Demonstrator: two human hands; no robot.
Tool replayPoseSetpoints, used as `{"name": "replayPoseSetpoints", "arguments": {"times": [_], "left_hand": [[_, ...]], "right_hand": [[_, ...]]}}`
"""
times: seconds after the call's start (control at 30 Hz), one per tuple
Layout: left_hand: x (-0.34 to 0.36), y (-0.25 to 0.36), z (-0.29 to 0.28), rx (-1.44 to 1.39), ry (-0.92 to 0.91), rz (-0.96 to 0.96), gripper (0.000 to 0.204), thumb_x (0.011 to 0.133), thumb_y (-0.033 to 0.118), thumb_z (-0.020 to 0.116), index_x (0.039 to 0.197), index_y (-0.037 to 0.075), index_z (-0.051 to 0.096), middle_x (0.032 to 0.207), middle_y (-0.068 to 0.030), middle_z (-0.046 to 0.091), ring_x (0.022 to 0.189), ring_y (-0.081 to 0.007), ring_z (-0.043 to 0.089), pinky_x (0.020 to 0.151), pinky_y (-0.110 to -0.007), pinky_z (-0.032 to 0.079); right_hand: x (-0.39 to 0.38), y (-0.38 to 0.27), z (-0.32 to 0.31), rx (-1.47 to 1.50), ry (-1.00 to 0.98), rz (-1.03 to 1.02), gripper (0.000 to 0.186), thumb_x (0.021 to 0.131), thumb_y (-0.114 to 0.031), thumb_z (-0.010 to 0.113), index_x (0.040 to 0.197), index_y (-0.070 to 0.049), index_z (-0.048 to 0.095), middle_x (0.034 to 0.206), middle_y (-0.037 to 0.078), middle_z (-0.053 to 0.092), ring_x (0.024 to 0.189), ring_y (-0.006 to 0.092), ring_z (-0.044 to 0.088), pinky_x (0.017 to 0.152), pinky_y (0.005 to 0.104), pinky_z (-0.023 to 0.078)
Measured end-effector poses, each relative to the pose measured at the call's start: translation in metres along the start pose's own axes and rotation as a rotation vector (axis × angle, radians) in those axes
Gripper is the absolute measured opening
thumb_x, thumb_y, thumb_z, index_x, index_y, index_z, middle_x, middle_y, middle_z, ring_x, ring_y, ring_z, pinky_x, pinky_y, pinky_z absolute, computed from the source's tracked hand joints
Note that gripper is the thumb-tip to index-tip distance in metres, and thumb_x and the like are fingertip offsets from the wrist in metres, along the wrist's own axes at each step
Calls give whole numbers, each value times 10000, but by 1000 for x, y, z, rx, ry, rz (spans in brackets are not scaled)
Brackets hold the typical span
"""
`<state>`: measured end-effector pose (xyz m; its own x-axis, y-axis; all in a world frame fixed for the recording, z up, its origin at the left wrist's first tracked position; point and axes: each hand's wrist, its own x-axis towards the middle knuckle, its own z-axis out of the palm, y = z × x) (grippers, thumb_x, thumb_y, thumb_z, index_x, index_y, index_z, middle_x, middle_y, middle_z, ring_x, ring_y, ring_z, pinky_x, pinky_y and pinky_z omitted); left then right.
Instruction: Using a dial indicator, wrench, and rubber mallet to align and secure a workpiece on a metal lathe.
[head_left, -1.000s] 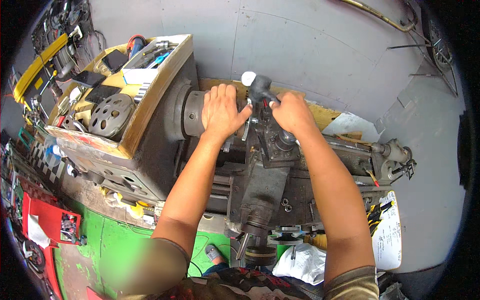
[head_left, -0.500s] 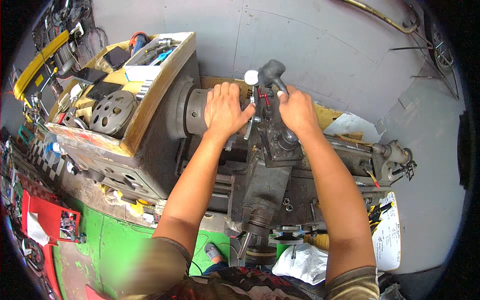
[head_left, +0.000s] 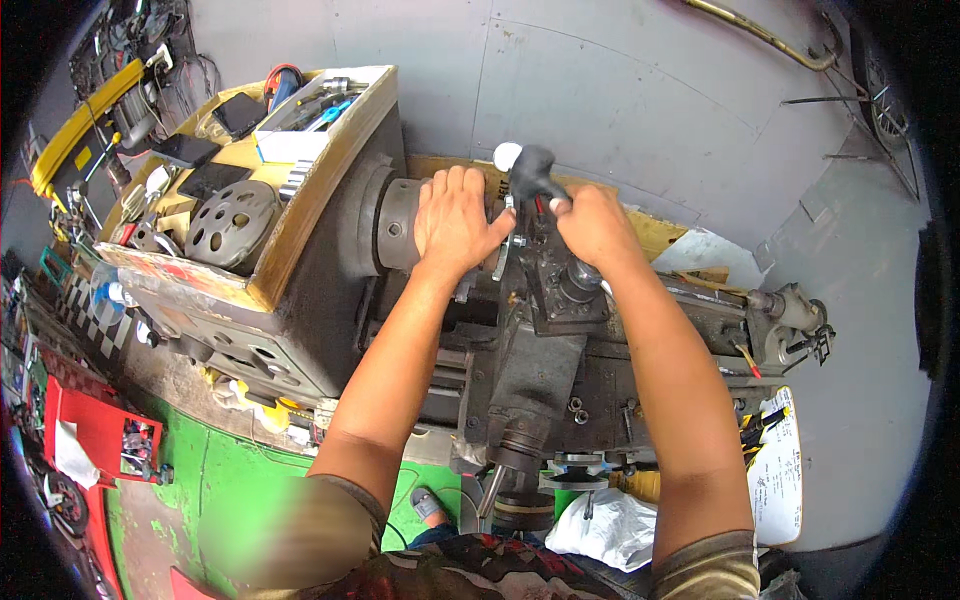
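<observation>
Just past the person's twelve o'clock, the mallet [head_left: 533,174], black with a white face [head_left: 507,156], is hanging near a thin metal disc [head_left: 507,247]; I can't tell whether they are touching. The right hand [head_left: 598,230] is gripping its handle, fingers wrapped tight. Toward half past ten, the left hand [head_left: 458,220] is lying over the dull grey chuck [head_left: 397,228], fingers nearly together, thumb spreading toward the disc. At four o'clock, a white sheet [head_left: 778,475] is showing handwriting too small to read.
</observation>
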<state>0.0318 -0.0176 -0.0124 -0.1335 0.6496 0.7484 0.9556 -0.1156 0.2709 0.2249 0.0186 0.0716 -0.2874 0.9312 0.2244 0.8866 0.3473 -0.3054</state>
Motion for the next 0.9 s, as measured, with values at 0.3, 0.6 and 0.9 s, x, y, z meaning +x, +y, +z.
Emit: {"name": "replayPoseSetpoints", "arguments": {"times": [0.3, 0.6, 0.9], "left_hand": [[0, 0, 0, 13, -6, -3, 542, 815, 441, 802, 1129, 34, 630, 1120, -150, 628, 1127, -365, 579, 986, -485, 443], [1, 1, -1, 5, -25, -13, 536, 817, 439, 799, 1127, 34, 631, 1120, -145, 627, 1138, -358, 577, 998, -484, 440], [2, 0, -3, 10, -34, -17, 538, 819, 452, 791, 1120, 36, 632, 1115, -148, 628, 1136, -359, 580, 982, -480, 443]], "right_hand": [[-3, -3, 0, 17, 44, 9, 332, 1059, -295, 601, 1172, -16, 743, 1165, 278, 739, 1126, 490, 692, 971, 580, 557], [-1, 0, -1, 33, 25, 35, 331, 1050, -284, 614, 1206, -22, 744, 1173, 282, 739, 1130, 495, 694, 976, 577, 561], [-2, -1, -3, 50, 28, 48, 330, 1047, -278, 612, 1244, -49, 745, 1133, 290, 746, 1147, 486, 698, 967, 578, 562]]}}
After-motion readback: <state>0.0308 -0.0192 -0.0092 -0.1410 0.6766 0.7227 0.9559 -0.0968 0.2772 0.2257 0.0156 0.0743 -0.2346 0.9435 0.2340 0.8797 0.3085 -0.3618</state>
